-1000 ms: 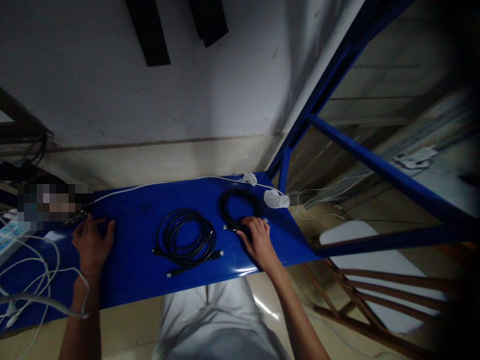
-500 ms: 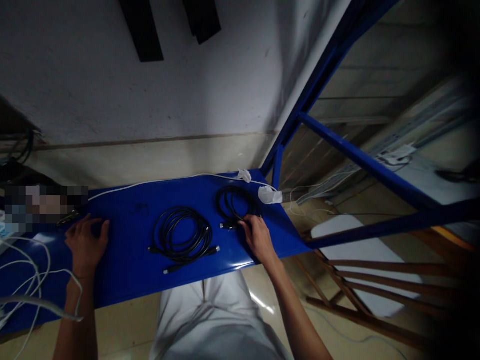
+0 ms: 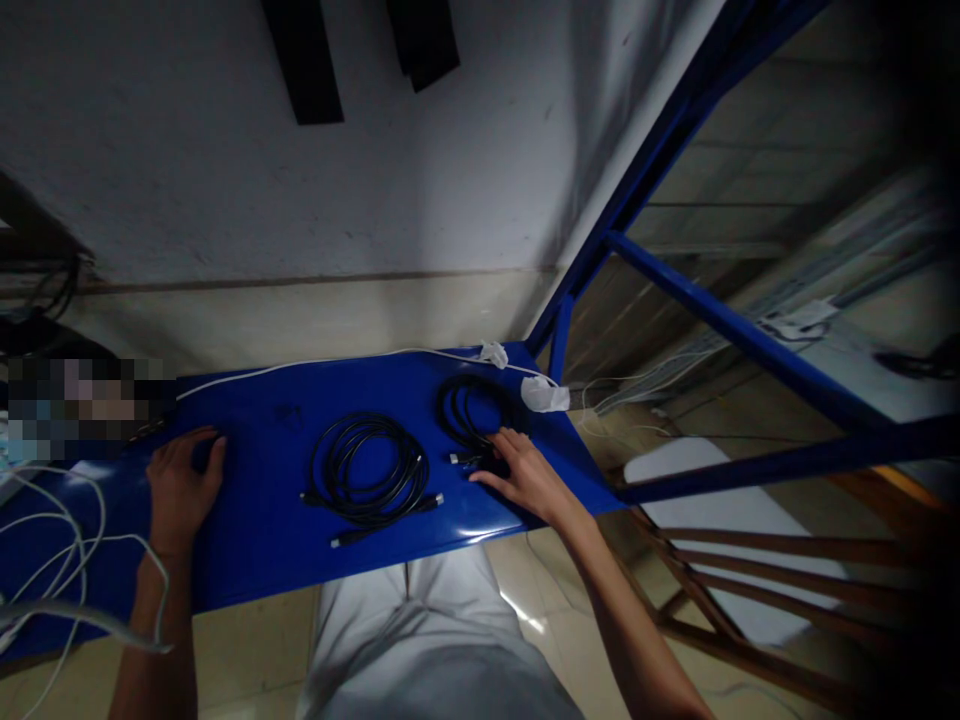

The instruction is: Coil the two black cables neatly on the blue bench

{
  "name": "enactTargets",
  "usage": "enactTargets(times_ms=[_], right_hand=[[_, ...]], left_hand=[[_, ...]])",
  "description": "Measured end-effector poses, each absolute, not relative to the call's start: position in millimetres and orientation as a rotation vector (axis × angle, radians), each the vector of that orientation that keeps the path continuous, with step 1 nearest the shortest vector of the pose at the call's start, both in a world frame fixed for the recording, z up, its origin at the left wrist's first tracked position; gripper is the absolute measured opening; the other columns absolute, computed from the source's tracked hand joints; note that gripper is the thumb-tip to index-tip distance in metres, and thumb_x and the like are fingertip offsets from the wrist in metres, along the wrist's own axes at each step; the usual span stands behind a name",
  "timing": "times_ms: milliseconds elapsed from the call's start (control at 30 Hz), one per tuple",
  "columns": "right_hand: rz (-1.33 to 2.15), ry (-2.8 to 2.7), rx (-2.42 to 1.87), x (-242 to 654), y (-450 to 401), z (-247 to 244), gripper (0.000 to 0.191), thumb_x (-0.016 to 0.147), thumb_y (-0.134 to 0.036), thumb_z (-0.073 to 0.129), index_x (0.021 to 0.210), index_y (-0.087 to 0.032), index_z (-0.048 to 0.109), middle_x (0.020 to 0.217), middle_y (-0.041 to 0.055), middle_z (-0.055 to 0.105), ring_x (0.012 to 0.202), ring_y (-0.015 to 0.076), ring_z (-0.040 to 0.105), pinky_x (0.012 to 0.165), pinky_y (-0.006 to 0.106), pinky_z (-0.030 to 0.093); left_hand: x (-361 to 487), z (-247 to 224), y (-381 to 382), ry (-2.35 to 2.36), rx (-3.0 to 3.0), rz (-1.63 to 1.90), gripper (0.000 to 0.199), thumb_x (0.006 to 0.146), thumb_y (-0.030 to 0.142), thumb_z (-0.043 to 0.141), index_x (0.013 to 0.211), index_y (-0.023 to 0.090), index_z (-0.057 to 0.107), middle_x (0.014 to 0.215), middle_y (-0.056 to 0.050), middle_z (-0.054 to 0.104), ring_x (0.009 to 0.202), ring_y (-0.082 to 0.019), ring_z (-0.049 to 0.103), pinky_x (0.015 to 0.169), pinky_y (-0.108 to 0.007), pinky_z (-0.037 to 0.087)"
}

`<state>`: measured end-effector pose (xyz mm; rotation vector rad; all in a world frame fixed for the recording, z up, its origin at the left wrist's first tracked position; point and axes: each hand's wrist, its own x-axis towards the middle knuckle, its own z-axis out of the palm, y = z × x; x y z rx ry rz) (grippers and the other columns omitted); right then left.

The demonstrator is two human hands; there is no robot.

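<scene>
My right hand [image 3: 531, 475] rests over the near edge of a coiled black cable [image 3: 459, 405], its thumb spread apart from the fingers. A connector with a pale metal tip [image 3: 454, 458] sticks out to the left of that hand. Part of the coil is hidden under the fingers. To the left lies a second coiled black cable [image 3: 365, 462], flat on the blue table [image 3: 255, 540], with several plug ends pointing outward. My left hand [image 3: 182, 487] lies on the table well left of both coils, thumb apart and holding nothing.
White cables [image 3: 75, 530] loop at the left, one crossing my left forearm. Another white cable [image 3: 322, 358] runs along the table's back to white wrapped lumps [image 3: 545, 393]. A blue metal frame [image 3: 720, 310] and a wooden chair [image 3: 750, 560] stand at the right.
My right thumb has opened away from the fingers, and the hand has shifted slightly right at the cable. My left hand stays on the table. The whole view has shifted a little.
</scene>
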<state>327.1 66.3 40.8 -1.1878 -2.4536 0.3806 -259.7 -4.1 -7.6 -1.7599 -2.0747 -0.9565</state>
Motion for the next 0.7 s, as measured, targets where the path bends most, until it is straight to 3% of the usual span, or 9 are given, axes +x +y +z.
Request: enactTargets(times_ms=[167, 267, 467, 600, 700], right_hand=[[0.210, -2.548, -1.155, 331.6, 71.3, 41.1, 0.013, 0.110, -0.033, 0.057, 0.113, -0.021, 0.063, 0.116, 0.0137, 0.066, 0.105, 0.0305, 0.062, 0.092, 0.043, 0.053], [0.110, -2.555, -1.195, 331.6, 78.6, 36.7, 0.015, 0.111, -0.034, 0.056, 0.113, -0.020, 0.062, 0.113, 0.0137, 0.067, 0.100, 0.0303, 0.064, 0.089, 0.043, 0.051], [0.053, -2.432, -1.223, 334.5, 97.1, 31.0, 0.029, 0.116, -0.044, 0.041, 0.109, -0.020, 0.056, 0.087, 0.0094, 0.069, 0.078, 0.0277, 0.066, 0.076, 0.038, 0.049], [0.059, -2.288, -1.300, 334.7, 107.3, 40.0, 0.037, 0.116, -0.050, 0.038, 0.113, -0.018, 0.056, 0.081, 0.0103, 0.069, 0.070, 0.0287, 0.066, 0.063, 0.035, 0.044], [0.063, -2.141, -1.339, 334.4, 109.8, 57.8, 0.037, 0.114, -0.050, 0.041, 0.119, -0.017, 0.058, 0.080, 0.0111, 0.069, 0.067, 0.0292, 0.066, 0.063, 0.037, 0.046]], left_hand=[[-249.5, 1.4, -6.6, -2.084, -1.813, -1.008, 0.036, 0.104, 0.048, 0.056, 0.113, 0.017, 0.070, 0.120, -0.015, 0.076, 0.116, -0.032, 0.071, 0.112, -0.053, 0.048], [-216.6, 10.8, -16.6, -2.123, -1.779, -1.102, 0.036, 0.105, 0.049, 0.056, 0.120, 0.019, 0.070, 0.125, -0.014, 0.075, 0.121, -0.033, 0.069, 0.113, -0.053, 0.048], [-101.8, 17.7, -55.6, -2.035, -2.026, -1.336, 0.028, 0.105, 0.041, 0.062, 0.129, 0.028, 0.068, 0.132, -0.009, 0.074, 0.125, -0.030, 0.068, 0.114, -0.054, 0.051], [-47.5, 10.7, -73.8, -1.893, -2.343, -1.071, 0.058, 0.099, 0.044, 0.072, 0.154, 0.036, 0.056, 0.155, -0.011, 0.063, 0.146, -0.036, 0.054, 0.122, -0.061, 0.042], [-32.6, 3.3, -76.6, -1.856, -2.440, -0.886, 0.069, 0.099, 0.045, 0.073, 0.163, 0.039, 0.047, 0.160, -0.010, 0.059, 0.153, -0.036, 0.048, 0.129, -0.067, 0.027]])
